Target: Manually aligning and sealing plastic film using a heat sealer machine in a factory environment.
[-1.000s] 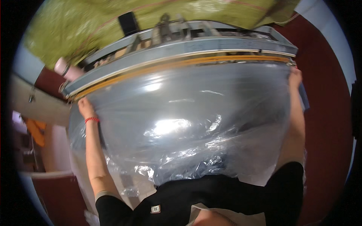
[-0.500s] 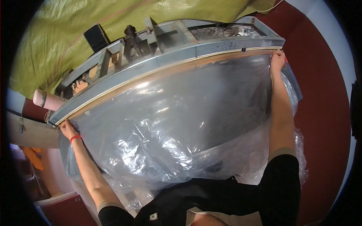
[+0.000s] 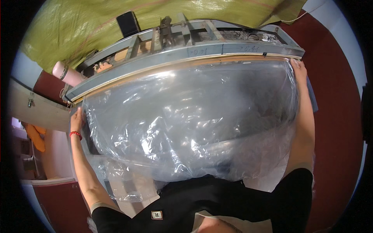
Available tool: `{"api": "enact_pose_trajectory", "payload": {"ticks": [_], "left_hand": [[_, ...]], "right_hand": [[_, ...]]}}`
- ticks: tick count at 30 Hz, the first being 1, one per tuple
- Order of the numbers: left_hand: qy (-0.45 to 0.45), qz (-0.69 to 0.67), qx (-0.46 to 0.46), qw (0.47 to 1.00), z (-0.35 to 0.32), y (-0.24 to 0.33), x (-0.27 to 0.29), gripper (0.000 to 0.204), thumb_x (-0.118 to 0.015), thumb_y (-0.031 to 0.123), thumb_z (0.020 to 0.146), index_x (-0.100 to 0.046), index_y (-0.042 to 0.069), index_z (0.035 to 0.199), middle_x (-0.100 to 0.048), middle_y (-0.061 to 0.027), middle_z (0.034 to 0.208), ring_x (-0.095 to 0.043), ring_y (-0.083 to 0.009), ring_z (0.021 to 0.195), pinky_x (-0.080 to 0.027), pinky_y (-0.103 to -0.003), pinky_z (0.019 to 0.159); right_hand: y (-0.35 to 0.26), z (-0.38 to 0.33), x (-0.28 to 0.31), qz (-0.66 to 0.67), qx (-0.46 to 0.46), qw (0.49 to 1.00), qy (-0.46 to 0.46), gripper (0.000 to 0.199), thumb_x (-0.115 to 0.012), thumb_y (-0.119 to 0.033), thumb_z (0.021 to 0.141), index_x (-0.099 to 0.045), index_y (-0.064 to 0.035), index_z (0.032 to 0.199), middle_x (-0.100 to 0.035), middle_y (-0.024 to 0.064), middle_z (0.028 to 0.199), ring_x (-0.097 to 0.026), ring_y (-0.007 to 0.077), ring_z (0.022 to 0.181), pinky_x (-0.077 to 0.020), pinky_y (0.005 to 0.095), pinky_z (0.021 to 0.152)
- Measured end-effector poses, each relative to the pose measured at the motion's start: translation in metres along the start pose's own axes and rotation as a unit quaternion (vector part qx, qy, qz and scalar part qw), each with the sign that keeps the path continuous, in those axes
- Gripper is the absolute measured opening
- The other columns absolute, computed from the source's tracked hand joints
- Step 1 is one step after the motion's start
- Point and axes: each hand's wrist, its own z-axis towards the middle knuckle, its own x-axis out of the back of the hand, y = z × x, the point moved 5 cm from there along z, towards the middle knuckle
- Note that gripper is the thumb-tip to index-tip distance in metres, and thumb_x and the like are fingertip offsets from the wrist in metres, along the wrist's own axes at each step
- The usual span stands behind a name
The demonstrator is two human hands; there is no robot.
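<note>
Head view: clear plastic sheet (image 3: pixel 186 120) lies spread over the metal frame (image 3: pixel 186 52). Left hand (image 3: pixel 77 119) and right hand (image 3: pixel 299 70) pinch its opposite edges. Uneven pull could probably tear the film or slip it off the frame rail.

One view only, from the camera on my head, on its left side, looking steeply down and forward over my chest. It sits close above the clear plastic sheet (image 3: pixel 190 120) and metal frame (image 3: pixel 186 54). My forearms enter from the lower edge, and the fisheye bends the frame's edges.
</note>
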Motion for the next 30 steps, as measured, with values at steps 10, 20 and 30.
{"api": "enact_pose_trajectory", "payload": {"ticks": [10,20,30], "left_hand": [[-0.191,-0.268,-0.122,0.936,-0.172,0.185,-0.129,0.024,-0.051,0.034,0.084,-0.055,0.011,0.082,-0.035,0.0097,0.058,-0.028,-0.0009,0.049,-0.019,-0.017,0.043],[-0.259,-0.327,-0.127,0.900,-0.231,0.218,-0.107,0.011,-0.058,0.017,0.082,-0.052,0.007,0.080,-0.047,0.0046,0.064,-0.042,-0.0012,0.052,-0.033,-0.015,0.044],[-0.039,-0.098,-0.392,0.914,-0.254,0.235,-0.070,0.020,-0.068,0.006,0.070,-0.048,0.004,0.067,-0.046,0.0028,0.060,-0.041,-0.0054,0.053,-0.033,-0.019,0.048]], "right_hand": [[0.043,-0.034,0.222,-0.437,-0.095,0.859,0.250,0.045,-0.060,-0.037,0.075,-0.055,-0.0069,0.109,-0.058,0.0140,0.104,-0.055,0.0273,0.096,-0.0430,0.0364,0.081],[-0.353,-0.209,-0.126,0.125,0.310,0.873,-0.356,0.035,-0.062,-0.009,0.072,-0.054,-0.0052,0.106,-0.056,0.0040,0.102,-0.050,0.0144,0.097,-0.0389,0.0264,0.085],[-0.414,-0.319,-0.208,0.353,0.187,0.724,-0.562,0.007,-0.059,-0.008,0.078,-0.060,-0.0010,0.078,-0.058,-0.0002,0.071,-0.049,0.0045,0.060,-0.0404,0.0184,0.054]]}}
